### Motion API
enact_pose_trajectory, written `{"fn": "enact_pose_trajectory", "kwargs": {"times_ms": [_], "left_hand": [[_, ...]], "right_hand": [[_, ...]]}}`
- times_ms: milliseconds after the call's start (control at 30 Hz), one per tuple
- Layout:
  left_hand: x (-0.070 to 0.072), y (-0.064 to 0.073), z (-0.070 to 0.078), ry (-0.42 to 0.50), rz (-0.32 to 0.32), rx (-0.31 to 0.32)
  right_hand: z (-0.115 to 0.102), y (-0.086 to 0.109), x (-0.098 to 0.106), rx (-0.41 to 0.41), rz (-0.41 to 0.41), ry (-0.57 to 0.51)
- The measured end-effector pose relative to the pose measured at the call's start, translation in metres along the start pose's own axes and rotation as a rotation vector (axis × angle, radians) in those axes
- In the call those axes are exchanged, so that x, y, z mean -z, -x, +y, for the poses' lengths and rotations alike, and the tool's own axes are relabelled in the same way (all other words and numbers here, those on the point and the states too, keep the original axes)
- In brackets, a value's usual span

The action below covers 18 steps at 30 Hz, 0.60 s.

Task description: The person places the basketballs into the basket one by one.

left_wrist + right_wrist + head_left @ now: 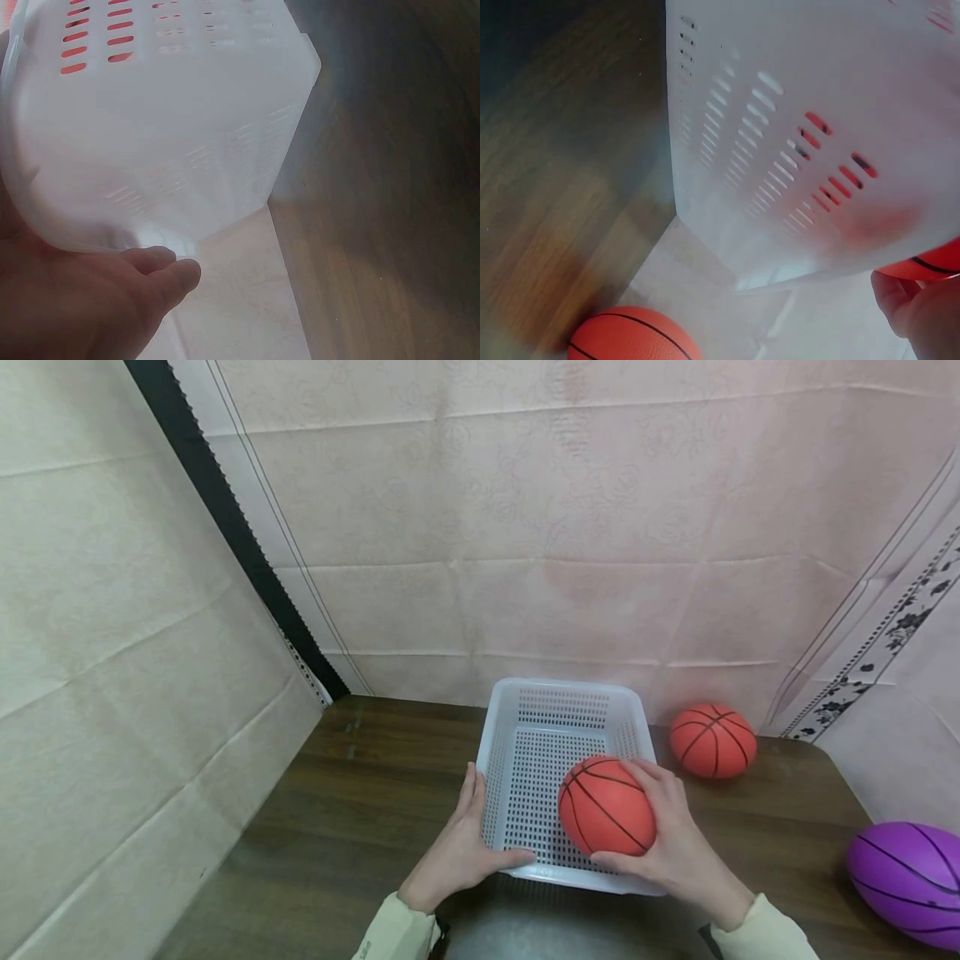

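Observation:
A red toy basketball (607, 806) with black lines is in my right hand (667, 835), fingers over its far right side and thumb at its near side. The ball is over the right near part of a white perforated plastic basket (501, 735); whether it touches the bottom cannot be told. My left hand (467, 852) rests against the basket's near left corner, fingers fairly straight along the outside and thumb across the near rim. In the right wrist view, red shows through the slots of the basket wall (727, 225), and my right fingertips (891, 298) touch the ball.
Another red basketball (712, 741) stands right of the basket near the back cloth. A purple ball (909, 885) lies at the right edge. The dark wooden table (337, 827) is bounded by pale cloth walls (600, 527) at the back and both sides.

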State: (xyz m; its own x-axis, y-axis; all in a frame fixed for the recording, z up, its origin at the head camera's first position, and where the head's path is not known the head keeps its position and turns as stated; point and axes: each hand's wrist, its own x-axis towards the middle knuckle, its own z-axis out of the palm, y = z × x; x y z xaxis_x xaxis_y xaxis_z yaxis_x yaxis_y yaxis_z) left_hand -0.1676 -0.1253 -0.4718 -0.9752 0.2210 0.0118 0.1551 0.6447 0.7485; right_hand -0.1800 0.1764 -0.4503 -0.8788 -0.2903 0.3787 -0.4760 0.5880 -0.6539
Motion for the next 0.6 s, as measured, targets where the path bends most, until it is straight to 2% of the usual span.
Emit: {"fn": "enact_pose_trajectory", "kwargs": {"times_ms": [333,600], "left_hand": [[-0.0004,-0.0010,-0.0004,0.000,0.002,0.010],[0.0004,0.0006,0.0011,0.003,0.003,0.002]], "right_hand": [[0.0008,-0.0023,-0.0058,-0.052,-0.044,0.020],[0.0015,-0.0034,-0.0083,-0.028,-0.048,0.032]]}}
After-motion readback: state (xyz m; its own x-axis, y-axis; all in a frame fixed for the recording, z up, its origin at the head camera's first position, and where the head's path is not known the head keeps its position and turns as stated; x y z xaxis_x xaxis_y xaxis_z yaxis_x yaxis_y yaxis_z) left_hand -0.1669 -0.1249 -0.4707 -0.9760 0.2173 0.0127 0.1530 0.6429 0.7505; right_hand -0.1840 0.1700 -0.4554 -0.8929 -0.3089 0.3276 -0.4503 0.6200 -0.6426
